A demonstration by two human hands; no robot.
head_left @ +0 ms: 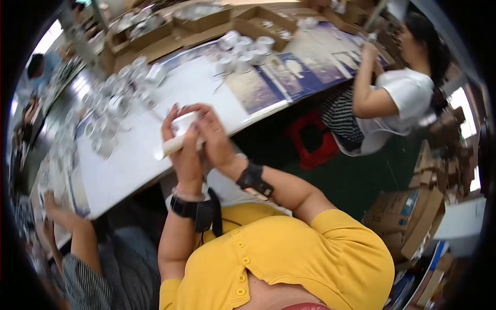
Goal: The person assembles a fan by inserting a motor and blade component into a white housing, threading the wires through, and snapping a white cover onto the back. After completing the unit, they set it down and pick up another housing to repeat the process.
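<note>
Above the near edge of the table, both my hands are wrapped around a small white cylindrical part (185, 122). My left hand (187, 163) grips it from the left and below, with a cream-coloured, bar-like piece (173, 146) lying across that hand's fingers. My right hand (216, 140) closes over it from the right, fingers curled across the top. The fingers cover much of the part, so its full shape is hidden. Beyond my hands, several white cylindrical pieces (119, 105) with thin wires stand on a white sheet (135, 155).
Another cluster of white cylinders (244, 51) stands farther back, before open cardboard boxes (263, 25). A co-worker in a white shirt (405, 93) sits to the right near a red stool (310, 139). Another person's arm (77, 232) reaches in at the left. Cardboard boxes (408, 222) are stacked at lower right.
</note>
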